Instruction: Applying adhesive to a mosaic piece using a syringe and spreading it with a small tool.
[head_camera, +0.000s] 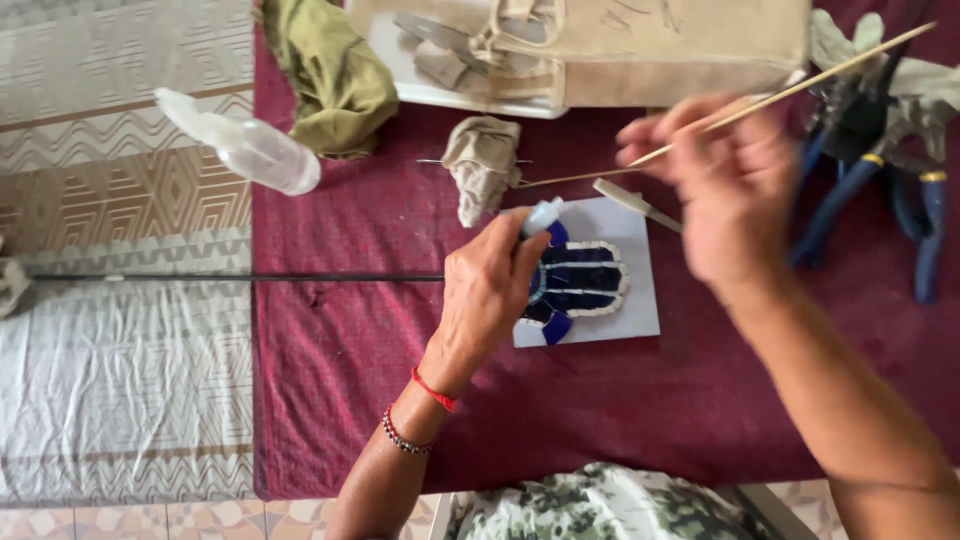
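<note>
We see the left hand (492, 285) clenched around a small pale tube (541, 215), its tip poking out above the fingers and pointing down toward a mosaic piece (578, 283); the mosaic, dark blue tiles edged in white, lies on a pale square board (620, 300) near the middle of the desk (650, 420), which wears a maroon cloth; the left hand rests against the board's left edge and covers part of the mosaic; a red thread and a beaded bracelet circle that wrist. The right hand (725, 190), blurred, hangs above the board's upper right corner and pinches a long thin wooden stick (780, 95), which runs from upper right down to the left; a short whitish tool (635, 203) lies across the board's top edge just beneath that hand. We make out a crumpled beige rag (483, 165) just above the board, an olive cloth (335, 75) further up and to the left, and a clear plastic bottle (245, 145) lying at the cloth's left edge; blue-handled pliers (880, 190) sit well to the right; a beige canvas bag (640, 50) rests on a white tray (440, 92) at the far side; a thin dark rod (230, 277) stretches leftward from behind the left hand.
</note>
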